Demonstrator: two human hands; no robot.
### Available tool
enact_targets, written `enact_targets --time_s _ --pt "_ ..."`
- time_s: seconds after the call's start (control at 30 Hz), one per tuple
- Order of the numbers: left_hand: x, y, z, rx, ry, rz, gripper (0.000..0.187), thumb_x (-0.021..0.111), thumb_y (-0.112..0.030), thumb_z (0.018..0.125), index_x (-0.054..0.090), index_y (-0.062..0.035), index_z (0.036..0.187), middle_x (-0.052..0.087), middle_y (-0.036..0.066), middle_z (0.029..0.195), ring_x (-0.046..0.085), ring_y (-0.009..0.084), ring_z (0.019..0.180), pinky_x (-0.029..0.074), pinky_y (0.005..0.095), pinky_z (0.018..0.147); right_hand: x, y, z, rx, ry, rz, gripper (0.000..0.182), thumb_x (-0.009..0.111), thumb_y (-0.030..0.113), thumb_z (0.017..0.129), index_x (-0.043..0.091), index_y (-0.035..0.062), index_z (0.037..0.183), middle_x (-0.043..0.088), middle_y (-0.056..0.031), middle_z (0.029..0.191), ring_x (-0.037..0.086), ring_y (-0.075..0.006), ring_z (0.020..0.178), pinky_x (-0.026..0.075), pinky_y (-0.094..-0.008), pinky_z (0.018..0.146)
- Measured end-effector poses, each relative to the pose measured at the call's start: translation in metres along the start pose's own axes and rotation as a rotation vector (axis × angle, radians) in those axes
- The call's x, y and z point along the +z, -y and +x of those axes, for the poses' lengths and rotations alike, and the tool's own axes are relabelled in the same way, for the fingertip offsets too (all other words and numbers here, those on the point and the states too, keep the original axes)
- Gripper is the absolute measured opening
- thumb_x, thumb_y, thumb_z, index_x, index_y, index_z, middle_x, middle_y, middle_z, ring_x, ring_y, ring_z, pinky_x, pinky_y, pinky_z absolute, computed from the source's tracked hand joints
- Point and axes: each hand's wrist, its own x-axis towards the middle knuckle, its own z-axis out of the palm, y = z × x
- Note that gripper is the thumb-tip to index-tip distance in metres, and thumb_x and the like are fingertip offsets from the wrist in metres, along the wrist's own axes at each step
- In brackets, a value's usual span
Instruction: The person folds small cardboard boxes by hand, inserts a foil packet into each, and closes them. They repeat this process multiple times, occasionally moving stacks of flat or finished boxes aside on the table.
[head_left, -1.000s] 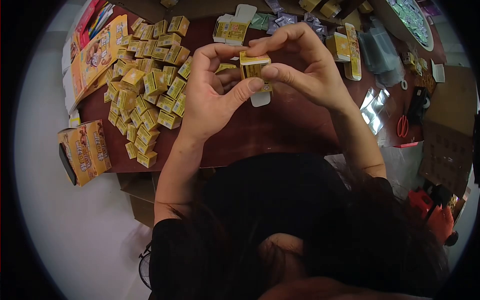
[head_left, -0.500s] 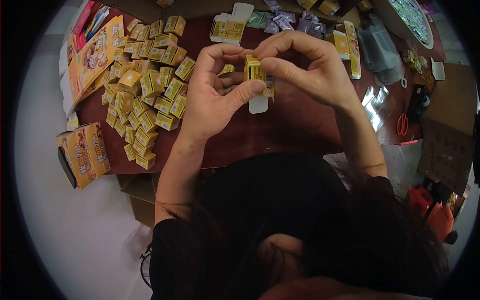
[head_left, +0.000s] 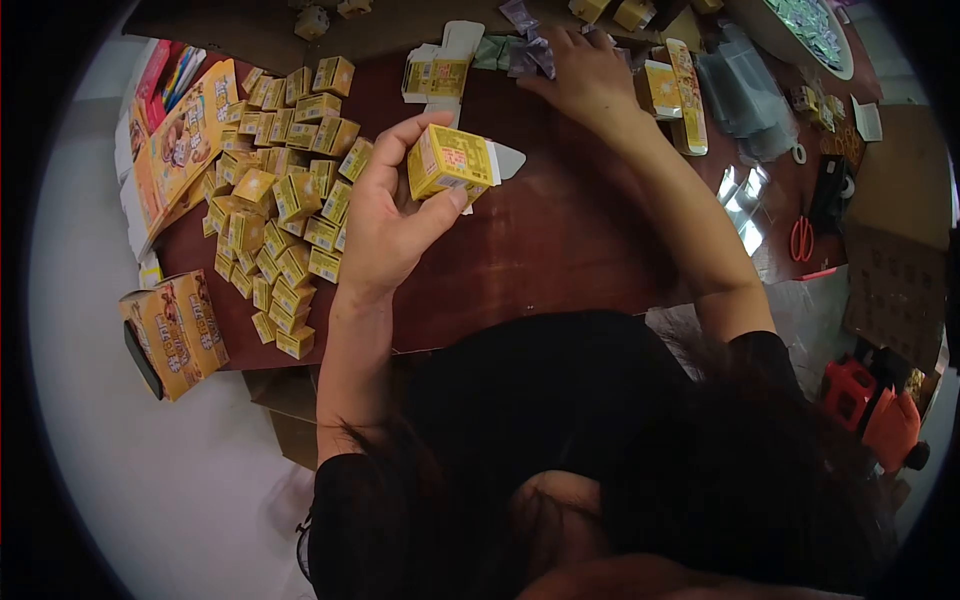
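Note:
My left hand [head_left: 378, 225] grips a small yellow printed box [head_left: 447, 163] between thumb and fingers. A white end flap of the box sticks out on its right side. Farther away, my right hand [head_left: 590, 85] reaches over the small purple sachets [head_left: 530, 58] at the back of the table. Its thumb and fingers are apart, and the fingertips are over or touching the sachets. To the left of the sachets lies an unfolded yellow and white carton [head_left: 437, 78].
Many small yellow boxes [head_left: 290, 195] are piled left of my left hand. Printed orange sheets [head_left: 190, 135] and a larger orange box [head_left: 177, 335] lie at the left. On the right are clear plastic bags [head_left: 745, 105], red-handled scissors [head_left: 802, 238] and a bowl of green sachets [head_left: 850, 62].
My right hand has left the yellow box and moved away to the sachets. My left hand has drawn the box left and turned it so its flap points right.

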Motion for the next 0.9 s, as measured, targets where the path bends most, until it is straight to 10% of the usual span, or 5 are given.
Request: enact_targets --time_s 0.2,0.4,0.47,0.77,0.9 --pt "-0.009 0.012 -0.001 0.086 -0.161 0.134 0.062 0.07 -0.001 0.087 0.042 0.0007 0.142 0.057 0.011 0.124 0.059 0.0158 0.112 0.05 0.0316 0.097 0.024 -0.009 0.0 0.024 0.012 -0.134 0.027 0.069 0.027 0.084 0.068 0.008 0.104 0.071 -0.011 0.108 0.064 -0.0346 0.108 0.051 -0.0501 0.09" --pt "-0.004 0.021 0.005 0.101 -0.29 0.222 0.06 0.073 -0.004 0.087 0.045 0.0051 0.139 0.057 0.013 0.125 0.06 0.0168 0.113 0.052 0.0302 0.096 -0.07 0.031 0.002 -0.15 -0.041 0.599 0.015 0.069 0.014 0.085 0.071 0.0116 0.1 0.07 -0.0045 0.11 0.065 -0.0286 0.098 0.054 -0.037 0.084" --pt "-0.002 0.02 0.005 0.069 -0.248 0.153 0.059 0.074 -0.005 0.088 0.045 0.0062 0.138 0.058 0.014 0.126 0.06 0.0166 0.113 0.052 0.0298 0.095 -0.095 0.042 0.007 -0.732 -0.154 0.347 0.022 0.069 0.005 0.079 0.07 0.0114 0.101 0.07 -0.0022 0.107 0.063 -0.0266 0.096 0.054 -0.0332 0.083" --pt "0.004 0.006 -0.001 0.004 -0.032 -0.023 0.058 0.074 -0.005 0.088 0.045 0.0057 0.137 0.059 0.013 0.126 0.061 0.0186 0.114 0.052 0.0321 0.099 -0.118 0.05 0.007 -0.754 0.255 0.653 0.033 0.073 0.012 0.083 0.067 0.0077 0.114 0.068 -0.007 0.118 0.061 -0.0296 0.117 0.049 -0.0434 0.101" --pt "0.007 0.01 -0.002 0.245 -0.04 -0.025 0.059 0.073 -0.002 0.088 0.042 0.0017 0.138 0.052 0.014 0.132 0.06 0.0211 0.117 0.052 0.0357 0.1 -0.114 0.047 0.002 -0.695 -0.019 0.802 0.042 0.078 0.02 0.084 0.064 0.0058 0.121 0.064 -0.0119 0.127 0.056 -0.0306 0.127 0.043 -0.0455 0.108"
